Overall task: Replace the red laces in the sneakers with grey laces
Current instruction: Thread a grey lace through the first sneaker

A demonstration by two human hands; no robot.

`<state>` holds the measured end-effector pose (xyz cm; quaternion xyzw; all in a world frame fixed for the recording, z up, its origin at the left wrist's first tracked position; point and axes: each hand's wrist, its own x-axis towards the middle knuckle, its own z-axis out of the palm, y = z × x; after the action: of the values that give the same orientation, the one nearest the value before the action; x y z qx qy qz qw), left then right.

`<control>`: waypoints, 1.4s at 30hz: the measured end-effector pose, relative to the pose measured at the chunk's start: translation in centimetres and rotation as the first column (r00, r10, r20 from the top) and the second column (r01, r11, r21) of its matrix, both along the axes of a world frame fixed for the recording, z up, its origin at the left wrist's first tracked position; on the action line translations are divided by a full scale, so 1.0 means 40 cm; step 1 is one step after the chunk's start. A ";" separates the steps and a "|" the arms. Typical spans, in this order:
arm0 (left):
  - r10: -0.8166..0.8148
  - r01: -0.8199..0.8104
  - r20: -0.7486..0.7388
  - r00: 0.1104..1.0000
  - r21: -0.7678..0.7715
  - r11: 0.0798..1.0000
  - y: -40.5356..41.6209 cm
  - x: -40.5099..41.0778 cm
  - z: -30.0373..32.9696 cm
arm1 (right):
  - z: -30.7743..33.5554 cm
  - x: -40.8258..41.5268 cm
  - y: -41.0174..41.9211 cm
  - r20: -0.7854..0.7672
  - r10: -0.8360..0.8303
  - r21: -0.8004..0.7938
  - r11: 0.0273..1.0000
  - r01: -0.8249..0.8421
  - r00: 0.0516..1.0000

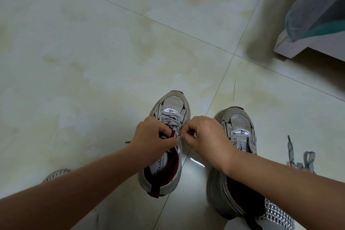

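Both my hands are down on the left sneaker [169, 136], mid-lacing. My left hand [155, 134] is curled, fingers closed around the tongue area, bracing it near the dark red tongue tab. My right hand [203, 134] is pinched tight, thumb and forefinger on the tip of the grey lace [172, 118] at an upper eyelet on the shoe's right side. Lower rows already carry grey crossings; no red lace visible anywhere. The lace looks flat, soft and floppy, so I'd grip it by the stiff tip, close to the eyelet. The right sneaker [240, 136] sits just beside, unlaced as far as I can tell. A spare grey lace [298, 157] lies on the floor [93, 52] near its right edge.
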<state>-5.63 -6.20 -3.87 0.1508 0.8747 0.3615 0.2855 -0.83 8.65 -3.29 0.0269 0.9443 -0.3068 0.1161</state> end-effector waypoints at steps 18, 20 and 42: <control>0.040 -0.042 -0.075 0.996 -0.031 0.999 -0.009 0.011 -0.006 | 0.032 -0.031 -0.028 0.133 0.067 -0.013 0.998 -0.066 0.989; 0.044 -0.048 -0.096 0.994 -0.041 0.998 -0.010 0.013 -0.013 | 0.032 -0.027 -0.024 0.162 0.024 -0.123 0.992 -0.004 0.987; -0.132 0.138 -0.260 0.956 0.005 0.990 -0.063 -0.001 -0.012 | -0.004 0.015 -0.029 0.316 -0.206 -0.418 0.846 0.331 0.926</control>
<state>-5.67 -8.71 -4.37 0.2593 0.8880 0.3284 0.1908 -0.22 7.49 -3.46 0.1713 0.8065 -0.5304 0.1971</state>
